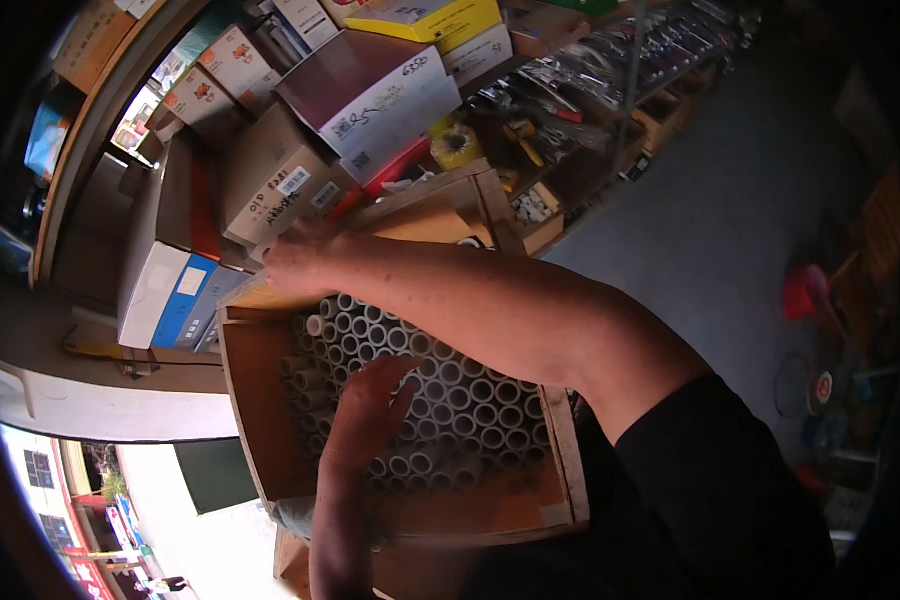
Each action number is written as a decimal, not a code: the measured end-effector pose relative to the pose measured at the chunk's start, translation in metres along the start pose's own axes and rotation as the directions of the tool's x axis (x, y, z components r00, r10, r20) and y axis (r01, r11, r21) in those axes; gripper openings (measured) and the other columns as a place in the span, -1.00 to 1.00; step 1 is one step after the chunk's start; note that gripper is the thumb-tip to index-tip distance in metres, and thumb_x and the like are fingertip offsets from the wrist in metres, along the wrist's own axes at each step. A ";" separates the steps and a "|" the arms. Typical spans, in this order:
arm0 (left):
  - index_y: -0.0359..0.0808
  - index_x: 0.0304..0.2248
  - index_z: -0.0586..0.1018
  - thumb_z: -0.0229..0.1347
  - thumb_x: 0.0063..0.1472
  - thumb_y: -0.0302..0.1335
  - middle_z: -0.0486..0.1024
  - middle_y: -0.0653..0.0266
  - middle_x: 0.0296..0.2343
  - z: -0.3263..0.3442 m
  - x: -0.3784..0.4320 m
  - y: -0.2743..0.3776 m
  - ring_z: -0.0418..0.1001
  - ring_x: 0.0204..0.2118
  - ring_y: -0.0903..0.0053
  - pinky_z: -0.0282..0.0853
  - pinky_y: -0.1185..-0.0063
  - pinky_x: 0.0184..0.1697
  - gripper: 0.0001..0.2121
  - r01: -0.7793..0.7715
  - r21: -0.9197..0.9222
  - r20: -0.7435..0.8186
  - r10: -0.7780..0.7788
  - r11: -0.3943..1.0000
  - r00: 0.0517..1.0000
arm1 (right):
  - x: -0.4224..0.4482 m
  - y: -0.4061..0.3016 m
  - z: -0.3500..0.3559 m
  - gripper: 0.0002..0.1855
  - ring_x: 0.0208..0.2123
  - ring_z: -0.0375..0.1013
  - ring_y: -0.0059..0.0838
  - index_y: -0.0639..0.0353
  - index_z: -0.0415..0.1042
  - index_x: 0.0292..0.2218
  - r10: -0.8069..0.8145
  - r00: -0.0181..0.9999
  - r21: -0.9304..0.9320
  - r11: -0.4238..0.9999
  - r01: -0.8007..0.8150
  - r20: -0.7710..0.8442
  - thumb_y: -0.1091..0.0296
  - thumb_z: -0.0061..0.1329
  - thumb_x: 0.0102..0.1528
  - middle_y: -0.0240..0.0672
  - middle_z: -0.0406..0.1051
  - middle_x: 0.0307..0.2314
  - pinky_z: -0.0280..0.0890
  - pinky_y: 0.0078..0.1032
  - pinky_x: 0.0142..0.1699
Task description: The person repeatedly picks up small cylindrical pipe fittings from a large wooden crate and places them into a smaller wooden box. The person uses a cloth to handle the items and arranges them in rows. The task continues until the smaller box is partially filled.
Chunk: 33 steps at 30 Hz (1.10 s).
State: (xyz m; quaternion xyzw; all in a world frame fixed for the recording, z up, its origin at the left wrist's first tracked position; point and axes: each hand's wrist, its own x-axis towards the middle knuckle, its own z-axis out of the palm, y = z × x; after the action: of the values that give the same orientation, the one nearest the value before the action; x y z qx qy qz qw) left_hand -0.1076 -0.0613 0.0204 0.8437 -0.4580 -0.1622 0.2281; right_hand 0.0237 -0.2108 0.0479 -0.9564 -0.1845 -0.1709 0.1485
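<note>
A wooden crate (570,457) stands in front of me, packed with many short pale tubes (427,409), apparently plastic pipe pieces. Most show their round open ends; a few along the left side lie at other angles. My left hand (371,401) hovers over or rests on the tubes, thumb and fingers apart, with nothing visible between them. My right arm stretches across the crate. At its far rim, beside a brown carton (277,180) with handwriting, is my right hand (304,255). Its fingertips are hidden, so I cannot tell whether it grips the rim or something else.
Stacked cartons, including a maroon-lidded box (367,82) and a blue-and-white box (172,296), crowd the far side. A yellow tape roll (456,146) and bagged metal tools (600,67) lie beyond. Grey floor (667,195) runs along the right; a bright street shows lower left.
</note>
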 end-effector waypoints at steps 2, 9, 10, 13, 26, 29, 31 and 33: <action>-0.25 -0.12 0.51 0.09 0.12 -0.53 0.49 0.10 -0.24 -0.001 0.002 -0.002 0.44 -0.15 0.19 0.35 0.39 -0.09 -0.72 -0.040 0.025 -0.018 0.041 0.999 0.999 | -0.002 -0.004 -0.009 -0.67 -0.07 0.43 -0.22 0.16 0.54 -0.24 0.065 0.991 0.064 0.995 -0.072 0.114 0.20 -0.16 0.08 -0.18 0.48 -0.19 0.27 -0.23 0.04; -0.29 -0.14 0.52 0.05 0.15 -0.49 0.49 0.08 -0.31 -0.004 -0.003 -0.022 0.43 -0.18 0.16 0.34 0.34 -0.10 -0.74 -0.003 0.053 -0.068 0.007 0.999 0.998 | -0.004 -0.009 -0.031 -0.63 -0.22 0.49 -0.08 0.13 0.47 -0.25 0.032 0.983 0.085 0.995 -0.048 0.182 0.06 -0.24 0.18 -0.07 0.50 -0.34 0.36 -0.14 -0.12; -0.29 -0.15 0.53 0.06 0.15 -0.48 0.49 0.08 -0.31 -0.002 -0.001 -0.026 0.43 -0.18 0.16 0.34 0.34 -0.10 -0.74 -0.011 0.055 -0.088 0.016 0.998 0.996 | -0.005 -0.009 -0.030 -0.63 -0.23 0.49 -0.05 0.13 0.43 -0.24 0.083 0.981 0.096 0.990 -0.101 0.176 0.04 -0.24 0.18 -0.07 0.49 -0.35 0.35 -0.12 -0.14; -0.30 -0.18 0.55 0.05 0.15 -0.48 0.50 0.09 -0.29 -0.005 0.001 -0.031 0.45 -0.18 0.18 0.34 0.34 -0.09 -0.77 -0.005 0.046 -0.092 0.009 0.999 0.996 | -0.004 0.003 -0.018 -0.66 -0.25 0.45 0.00 0.11 0.38 -0.25 0.089 0.992 0.023 0.996 -0.091 0.091 0.02 -0.22 0.19 -0.07 0.47 -0.37 0.32 -0.10 -0.17; -0.29 -0.20 0.56 0.03 0.18 -0.45 0.52 0.12 -0.27 -0.008 -0.009 -0.035 0.47 -0.18 0.22 0.37 0.38 -0.12 -0.78 0.037 0.043 -0.125 -0.031 0.998 0.992 | -0.002 -0.004 -0.016 -0.68 -0.28 0.44 0.01 0.12 0.36 -0.24 0.061 0.992 0.039 0.997 -0.065 0.107 0.05 -0.20 0.19 -0.11 0.47 -0.38 0.30 -0.12 -0.21; -0.29 -0.20 0.56 0.03 0.17 -0.44 0.53 0.14 -0.27 -0.008 -0.006 -0.037 0.47 -0.19 0.23 0.38 0.38 -0.13 -0.78 0.068 0.041 -0.084 -0.065 0.997 0.994 | -0.001 0.005 -0.010 -0.66 -0.27 0.44 0.01 0.10 0.37 -0.19 0.022 0.999 0.042 0.999 -0.024 0.050 0.04 -0.20 0.19 -0.11 0.47 -0.36 0.31 -0.14 -0.19; -0.27 -0.20 0.57 0.03 0.17 -0.44 0.53 0.15 -0.27 -0.008 -0.005 -0.037 0.48 -0.20 0.24 0.38 0.37 -0.14 -0.78 0.112 0.046 -0.051 -0.109 0.993 0.993 | 0.000 0.002 -0.012 -0.65 -0.25 0.44 0.02 0.10 0.37 -0.15 0.025 0.998 0.029 0.999 -0.027 0.064 0.04 -0.19 0.19 -0.09 0.47 -0.35 0.32 -0.16 -0.18; -0.26 -0.21 0.58 0.03 0.17 -0.44 0.53 0.14 -0.28 -0.006 -0.003 -0.041 0.48 -0.20 0.23 0.39 0.36 -0.15 -0.78 0.113 0.063 -0.056 -0.109 0.992 0.992 | -0.001 0.003 -0.012 -0.65 -0.25 0.43 0.02 0.12 0.37 -0.15 0.014 0.998 0.030 0.999 -0.016 0.053 0.05 -0.18 0.19 -0.08 0.47 -0.34 0.32 -0.17 -0.18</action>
State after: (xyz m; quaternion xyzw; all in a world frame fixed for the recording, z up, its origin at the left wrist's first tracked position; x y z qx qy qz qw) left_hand -0.0774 -0.0380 0.0042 0.8789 -0.4094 -0.1375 0.2026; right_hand 0.0207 -0.2176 0.0581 -0.9596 -0.1839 -0.1415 0.1594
